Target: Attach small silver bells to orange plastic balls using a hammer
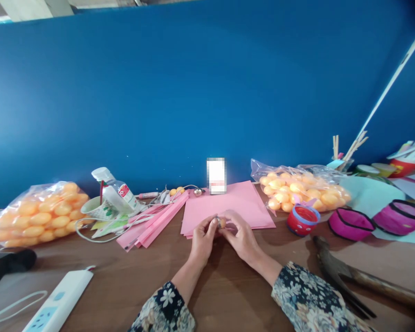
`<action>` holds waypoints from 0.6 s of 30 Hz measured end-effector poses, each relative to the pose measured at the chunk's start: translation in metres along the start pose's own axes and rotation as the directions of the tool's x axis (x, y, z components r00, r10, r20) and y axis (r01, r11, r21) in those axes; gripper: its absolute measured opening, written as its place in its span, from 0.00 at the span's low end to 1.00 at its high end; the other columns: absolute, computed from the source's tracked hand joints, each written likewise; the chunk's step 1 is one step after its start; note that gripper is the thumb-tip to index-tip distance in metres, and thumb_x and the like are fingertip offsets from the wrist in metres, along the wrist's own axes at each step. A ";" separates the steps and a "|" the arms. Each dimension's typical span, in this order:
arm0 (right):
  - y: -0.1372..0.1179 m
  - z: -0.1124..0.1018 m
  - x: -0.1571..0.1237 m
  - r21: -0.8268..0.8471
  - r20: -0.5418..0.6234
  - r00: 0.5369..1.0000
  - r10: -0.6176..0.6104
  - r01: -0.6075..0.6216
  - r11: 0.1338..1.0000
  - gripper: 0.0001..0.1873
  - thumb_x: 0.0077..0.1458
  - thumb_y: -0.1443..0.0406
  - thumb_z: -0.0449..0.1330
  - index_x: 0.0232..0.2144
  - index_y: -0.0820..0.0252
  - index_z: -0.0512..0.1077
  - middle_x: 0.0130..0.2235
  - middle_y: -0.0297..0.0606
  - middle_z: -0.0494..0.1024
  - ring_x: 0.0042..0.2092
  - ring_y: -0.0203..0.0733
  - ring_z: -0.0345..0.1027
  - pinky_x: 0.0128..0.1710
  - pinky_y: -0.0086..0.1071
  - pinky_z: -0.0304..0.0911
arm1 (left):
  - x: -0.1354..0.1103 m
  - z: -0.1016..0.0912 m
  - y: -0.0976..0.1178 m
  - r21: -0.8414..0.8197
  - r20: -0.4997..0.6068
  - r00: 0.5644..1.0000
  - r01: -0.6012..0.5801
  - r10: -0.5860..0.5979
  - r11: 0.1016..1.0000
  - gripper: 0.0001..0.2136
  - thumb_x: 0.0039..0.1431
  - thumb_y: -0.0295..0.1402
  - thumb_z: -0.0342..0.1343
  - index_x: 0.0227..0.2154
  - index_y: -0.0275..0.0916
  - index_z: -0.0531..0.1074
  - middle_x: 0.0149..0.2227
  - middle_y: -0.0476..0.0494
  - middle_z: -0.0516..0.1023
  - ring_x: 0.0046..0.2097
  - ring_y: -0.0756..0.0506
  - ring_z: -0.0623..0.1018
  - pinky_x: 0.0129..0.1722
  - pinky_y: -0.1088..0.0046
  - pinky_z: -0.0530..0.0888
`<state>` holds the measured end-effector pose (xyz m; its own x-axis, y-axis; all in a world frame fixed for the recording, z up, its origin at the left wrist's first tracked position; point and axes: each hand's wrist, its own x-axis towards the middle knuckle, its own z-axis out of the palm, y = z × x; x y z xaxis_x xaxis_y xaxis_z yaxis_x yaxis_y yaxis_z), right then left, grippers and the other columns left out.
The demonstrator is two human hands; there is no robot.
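Both hands meet over the near edge of a stack of pink paper (pixel 231 198). Pinched in the fingers of my left hand (pixel 204 235) is a small round tan-and-silver object (pixel 222 223); its exact kind is too small to make out. My right hand (pixel 241 235) closes on the same object from the other side, its fingertips partly hidden. Behind the hands a white card-like item (pixel 216 177), blurred out, stands at the paper's far edge. A shiny silver ball (pixel 198 191) lies at the paper's back left corner.
Clear bags of orange balls (pixel 38 216) (pixel 297 186) flank the paper. Pink strips (pixel 155 221), a plastic bottle (pixel 121 189) and a cup (pixel 98 208) sit left, near a power strip (pixel 60 299). Rightward are a red cup (pixel 302 221), magenta fabric bands (pixel 351 224) and a hammer (pixel 363 279).
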<state>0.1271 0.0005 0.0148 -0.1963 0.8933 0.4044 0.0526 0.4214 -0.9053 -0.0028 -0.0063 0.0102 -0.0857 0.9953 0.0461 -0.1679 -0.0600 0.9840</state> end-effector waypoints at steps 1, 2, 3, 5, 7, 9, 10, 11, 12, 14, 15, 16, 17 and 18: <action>0.001 0.000 0.000 0.017 0.001 1.000 0.017 -0.017 1.000 0.16 0.50 0.65 0.59 0.43 0.55 0.68 0.45 0.39 0.71 0.46 0.41 0.68 0.45 0.35 0.68 | 0.000 -0.001 -0.001 0.012 -0.011 1.000 -0.012 0.012 1.000 0.19 0.52 0.42 0.55 0.42 0.34 0.73 0.44 0.36 0.77 0.47 0.39 0.75 0.43 0.64 0.73; 0.001 0.000 0.001 0.027 0.001 0.999 0.032 -0.032 0.999 0.17 0.49 0.65 0.59 0.44 0.55 0.68 0.46 0.39 0.71 0.46 0.42 0.69 0.45 0.36 0.69 | 0.001 -0.001 -0.001 0.017 -0.020 1.000 -0.018 0.019 1.000 0.18 0.52 0.41 0.55 0.42 0.35 0.73 0.44 0.36 0.76 0.46 0.39 0.75 0.43 0.64 0.73; 0.001 -0.001 0.001 0.026 0.001 0.999 0.041 -0.041 0.999 0.18 0.49 0.65 0.60 0.45 0.55 0.67 0.46 0.39 0.71 0.46 0.42 0.69 0.45 0.36 0.68 | 0.001 -0.001 -0.002 0.018 -0.021 1.000 -0.019 0.019 1.000 0.18 0.52 0.41 0.55 0.43 0.35 0.72 0.44 0.37 0.77 0.46 0.40 0.75 0.44 0.64 0.72; 0.002 -0.002 0.001 -0.009 -0.004 0.999 0.036 -0.036 0.999 0.18 0.50 0.66 0.59 0.46 0.55 0.68 0.47 0.40 0.72 0.47 0.43 0.68 0.46 0.37 0.68 | 0.000 -0.001 -0.001 0.010 -0.018 1.000 -0.011 0.011 1.000 0.18 0.51 0.41 0.56 0.42 0.35 0.72 0.43 0.37 0.77 0.43 0.41 0.76 0.43 0.64 0.73; 0.001 -0.002 0.001 -0.056 -0.005 1.000 0.015 -0.015 0.998 0.17 0.51 0.66 0.59 0.45 0.56 0.69 0.46 0.40 0.73 0.48 0.44 0.67 0.47 0.38 0.67 | -0.001 0.001 0.000 -0.009 -0.016 1.000 -0.003 0.003 1.000 0.19 0.51 0.42 0.56 0.42 0.35 0.72 0.41 0.38 0.77 0.41 0.42 0.77 0.41 0.66 0.73; 0.000 -0.003 0.001 -0.075 -0.005 1.000 -0.004 0.003 0.997 0.16 0.51 0.66 0.58 0.45 0.56 0.69 0.46 0.40 0.73 0.48 0.44 0.67 0.47 0.38 0.66 | -0.002 0.002 0.003 -0.043 -0.020 1.000 0.008 -0.008 0.999 0.20 0.51 0.43 0.56 0.42 0.35 0.72 0.40 0.38 0.77 0.40 0.43 0.77 0.39 0.67 0.74; -0.001 -0.002 0.001 -0.076 -0.006 1.000 -0.014 0.013 0.997 0.16 0.52 0.65 0.58 0.45 0.55 0.69 0.46 0.40 0.73 0.47 0.44 0.67 0.47 0.38 0.67 | -0.003 0.003 0.004 -0.062 -0.022 1.000 0.019 -0.020 0.998 0.21 0.51 0.44 0.55 0.43 0.35 0.71 0.40 0.39 0.77 0.39 0.43 0.77 0.38 0.68 0.75; -0.001 -0.002 0.000 -0.078 -0.008 1.000 -0.026 0.026 0.997 0.16 0.52 0.65 0.58 0.45 0.55 0.69 0.46 0.40 0.72 0.47 0.43 0.68 0.46 0.38 0.67 | -0.003 0.003 0.004 -0.075 -0.022 0.999 0.034 -0.036 0.997 0.22 0.51 0.45 0.55 0.44 0.35 0.71 0.39 0.39 0.77 0.38 0.44 0.77 0.36 0.69 0.75; -0.002 -0.002 0.000 -0.084 -0.008 0.999 -0.042 0.041 0.996 0.15 0.52 0.65 0.57 0.45 0.55 0.68 0.46 0.40 0.72 0.46 0.43 0.68 0.46 0.38 0.67 | -0.004 0.004 0.005 -0.077 -0.017 0.999 0.050 -0.051 0.996 0.22 0.51 0.46 0.54 0.45 0.36 0.70 0.38 0.40 0.78 0.36 0.45 0.77 0.34 0.70 0.75; -0.002 -0.002 0.000 -0.105 -0.008 0.997 -0.077 0.076 0.992 0.15 0.53 0.65 0.57 0.45 0.54 0.68 0.46 0.40 0.72 0.46 0.43 0.67 0.46 0.38 0.67 | -0.004 0.004 0.005 -0.042 0.004 0.998 0.057 -0.057 0.997 0.22 0.52 0.47 0.53 0.44 0.36 0.71 0.36 0.41 0.78 0.33 0.46 0.77 0.31 0.71 0.75; -0.002 -0.002 -0.001 -0.117 -0.008 0.996 -0.091 0.090 0.989 0.15 0.53 0.65 0.57 0.45 0.54 0.69 0.45 0.40 0.72 0.47 0.43 0.67 0.46 0.39 0.67 | -0.003 0.004 0.005 -0.013 0.018 0.999 0.047 -0.047 0.999 0.22 0.52 0.46 0.53 0.43 0.36 0.72 0.36 0.41 0.78 0.33 0.46 0.77 0.30 0.72 0.74; -0.001 -0.002 -0.001 -0.125 -0.004 0.995 -0.099 0.098 0.987 0.14 0.53 0.65 0.57 0.44 0.54 0.69 0.45 0.40 0.72 0.47 0.44 0.67 0.47 0.39 0.66 | -0.003 0.003 0.004 0.013 0.034 0.999 0.031 -0.032 0.999 0.20 0.52 0.46 0.53 0.42 0.36 0.73 0.36 0.42 0.78 0.33 0.45 0.77 0.29 0.73 0.74; 0.000 -0.002 -0.001 -0.128 0.002 0.995 -0.101 0.100 0.987 0.14 0.53 0.65 0.57 0.44 0.54 0.69 0.45 0.40 0.72 0.47 0.44 0.66 0.47 0.39 0.66 | -0.003 0.003 0.003 0.032 0.048 0.999 0.012 -0.014 0.999 0.19 0.52 0.45 0.53 0.41 0.36 0.73 0.36 0.42 0.78 0.34 0.45 0.77 0.29 0.73 0.74; 0.001 -0.003 -0.001 -0.126 0.009 0.995 -0.099 0.099 0.987 0.14 0.53 0.65 0.57 0.44 0.54 0.69 0.45 0.40 0.72 0.47 0.43 0.66 0.48 0.39 0.66 | -0.002 0.002 0.003 0.042 0.056 0.998 -0.007 0.005 0.999 0.18 0.52 0.44 0.54 0.40 0.36 0.74 0.37 0.42 0.78 0.35 0.44 0.77 0.30 0.73 0.74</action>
<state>0.1297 0.0004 0.0143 -0.2092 0.8460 0.4904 0.1563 0.5240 -0.8372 -0.0007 -0.0085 0.0132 -0.0316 0.9977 0.0603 -0.1259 -0.0638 0.9900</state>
